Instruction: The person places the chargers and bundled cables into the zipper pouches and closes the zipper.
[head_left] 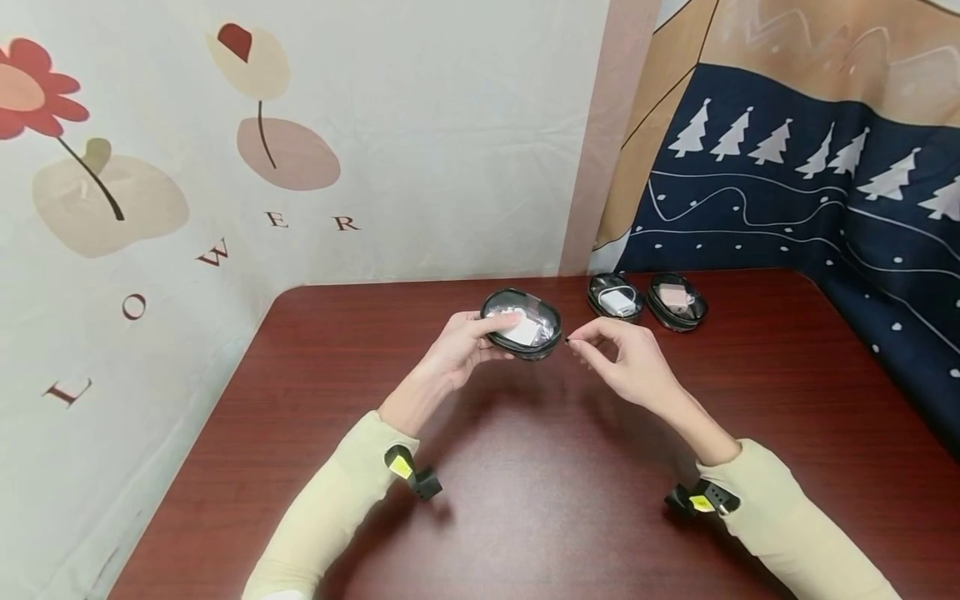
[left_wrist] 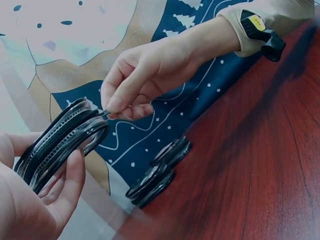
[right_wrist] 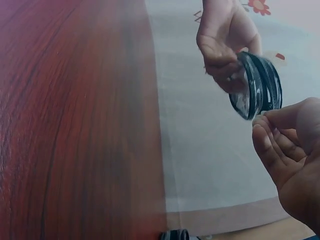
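Above the table, my left hand (head_left: 456, 348) grips a small oval zip pouch (head_left: 546, 321), thumb on its clear top and fingers beneath. Black trim runs round the pouch, and something white shows through the clear face. My right hand (head_left: 628, 360) is at the pouch's right end, thumb and forefinger pinching the small zipper pull (left_wrist: 104, 114). From the left wrist view the pouch's side (left_wrist: 55, 137) faces me, with its black zipper band. Whether the zipper is partly undone I cannot tell.
Two similar pouches lie side by side at the table's back edge: one pouch (head_left: 615, 297) with a white item and cable, another pouch (head_left: 677, 302) with a pinkish item. Printed cloths (head_left: 450, 150) hang behind the reddish-brown table (head_left: 540, 517).
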